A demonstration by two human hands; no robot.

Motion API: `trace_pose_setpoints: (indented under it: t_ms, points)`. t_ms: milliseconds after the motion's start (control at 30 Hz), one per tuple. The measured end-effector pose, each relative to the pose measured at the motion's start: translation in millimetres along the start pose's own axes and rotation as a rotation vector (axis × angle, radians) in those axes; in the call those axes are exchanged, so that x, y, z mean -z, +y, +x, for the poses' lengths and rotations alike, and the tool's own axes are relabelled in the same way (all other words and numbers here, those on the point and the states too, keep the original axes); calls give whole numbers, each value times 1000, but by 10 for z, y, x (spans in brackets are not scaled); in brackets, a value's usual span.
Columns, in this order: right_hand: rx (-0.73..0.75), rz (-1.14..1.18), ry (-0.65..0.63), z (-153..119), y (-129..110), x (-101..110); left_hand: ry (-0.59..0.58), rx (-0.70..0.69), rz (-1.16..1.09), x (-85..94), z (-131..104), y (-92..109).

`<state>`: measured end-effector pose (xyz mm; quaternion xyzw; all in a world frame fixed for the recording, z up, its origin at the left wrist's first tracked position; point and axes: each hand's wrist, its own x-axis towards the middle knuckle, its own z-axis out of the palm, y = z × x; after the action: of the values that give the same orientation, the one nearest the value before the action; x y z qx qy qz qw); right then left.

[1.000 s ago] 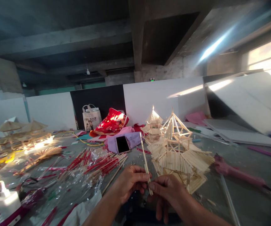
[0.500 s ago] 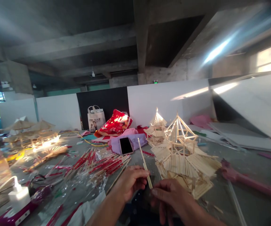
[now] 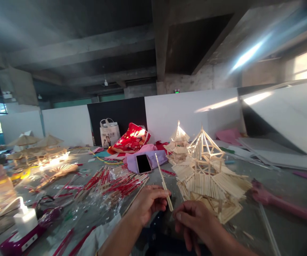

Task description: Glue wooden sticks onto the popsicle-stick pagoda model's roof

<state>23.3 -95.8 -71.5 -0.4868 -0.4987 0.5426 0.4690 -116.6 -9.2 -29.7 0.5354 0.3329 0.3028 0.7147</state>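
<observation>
My left hand pinches some thin wooden sticks of unequal length; the longest points up and away. Just right of their lower ends is my right hand, its fingers curled and thumb near the index finger; whether it holds anything small cannot be made out. Beyond it stands a pavilion model built of pale sticks, with an open-framed pointed roof and wide slatted lower eaves. A smaller stick tower rises behind it.
Red-wrapped sticks and clear plastic lie left of centre. A phone rests on purple cloth. At right is a pink glue gun; at lower left, a purple power strip with a white plug. More models stand far left.
My right hand has moved slightly right, away from the lower ends of the sticks. My left hand still pinches them. The view has shifted a little.
</observation>
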Motion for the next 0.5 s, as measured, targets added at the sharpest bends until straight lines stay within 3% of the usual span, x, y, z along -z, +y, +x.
trace_pose_setpoints:
  t_ms: [233,500]
  points:
    - [124,-277,87,-51,44,31,-8,-21,-8,45,-19,40]
    - [110,38,-52,53,37,47,-60,-21,57,7,-12,-2]
